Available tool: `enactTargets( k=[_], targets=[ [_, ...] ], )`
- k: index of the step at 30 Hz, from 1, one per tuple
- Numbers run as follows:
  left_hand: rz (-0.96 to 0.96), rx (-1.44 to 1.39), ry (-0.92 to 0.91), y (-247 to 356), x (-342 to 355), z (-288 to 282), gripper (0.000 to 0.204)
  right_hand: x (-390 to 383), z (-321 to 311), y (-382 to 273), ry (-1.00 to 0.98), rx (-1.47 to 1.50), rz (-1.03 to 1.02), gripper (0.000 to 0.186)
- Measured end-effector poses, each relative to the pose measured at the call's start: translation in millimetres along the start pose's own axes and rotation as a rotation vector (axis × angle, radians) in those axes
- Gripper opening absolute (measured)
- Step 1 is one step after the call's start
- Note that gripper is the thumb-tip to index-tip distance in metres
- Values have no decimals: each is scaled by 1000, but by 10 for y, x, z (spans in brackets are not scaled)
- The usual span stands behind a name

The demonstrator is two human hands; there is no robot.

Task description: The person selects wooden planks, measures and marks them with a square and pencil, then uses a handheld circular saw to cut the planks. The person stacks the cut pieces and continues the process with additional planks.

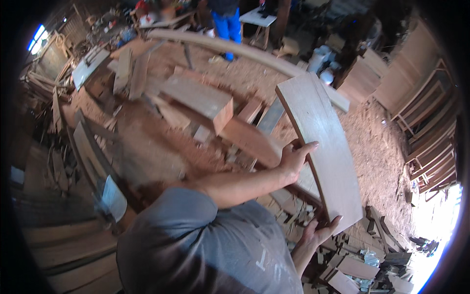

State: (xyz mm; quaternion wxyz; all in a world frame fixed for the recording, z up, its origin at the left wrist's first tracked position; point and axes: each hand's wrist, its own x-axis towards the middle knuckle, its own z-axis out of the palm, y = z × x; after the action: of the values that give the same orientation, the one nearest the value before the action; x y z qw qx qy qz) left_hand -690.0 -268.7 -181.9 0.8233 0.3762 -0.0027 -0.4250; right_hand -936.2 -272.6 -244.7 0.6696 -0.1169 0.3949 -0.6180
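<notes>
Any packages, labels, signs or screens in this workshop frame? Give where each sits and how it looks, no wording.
Labels, signs, screens: none can be made out.
White plastic jugs: on the sawdust floor, far side, beyond the flat pale wooden board held by both hands; rounded, white, detail too small to tell.
Crumpled pale wrapper scraps: among wood offcuts, lower right; whitish, blurred.

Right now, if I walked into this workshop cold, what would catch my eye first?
First, the wide pale wooden board held up in mid-picture, the left hand gripping its side edge and the right hand cupping its lower end. Behind it, a thick reddish timber block lies on the sawdust floor. Farther back stands a person in blue trousers.
</notes>
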Motion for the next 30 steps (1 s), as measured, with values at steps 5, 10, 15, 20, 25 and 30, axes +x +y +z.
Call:
enactTargets(
  k=[5,10,15,20,25,30],
  targets=[
    [-245,2,108,-278,-103,-745,31,154,-177,-135,26,-144,73,57],
    [-375,-64,211,-316,-82,-1224,50,535,-269,123,-35,-283,143,49],
    [-458,56,320,-228,40,-1530,59,769,-176,443,-68,-386,217,57],
    [-496,251,322,-83,124,-1746,74,802,102,636,-113,-443,201,53],
    [-504,335,310,-15,329,-2028,69,855,216,740,-110,-478,264,51],
    [-455,248,462,344,413,-2124,93,808,367,719,-96,-445,193,64]
  ],
)
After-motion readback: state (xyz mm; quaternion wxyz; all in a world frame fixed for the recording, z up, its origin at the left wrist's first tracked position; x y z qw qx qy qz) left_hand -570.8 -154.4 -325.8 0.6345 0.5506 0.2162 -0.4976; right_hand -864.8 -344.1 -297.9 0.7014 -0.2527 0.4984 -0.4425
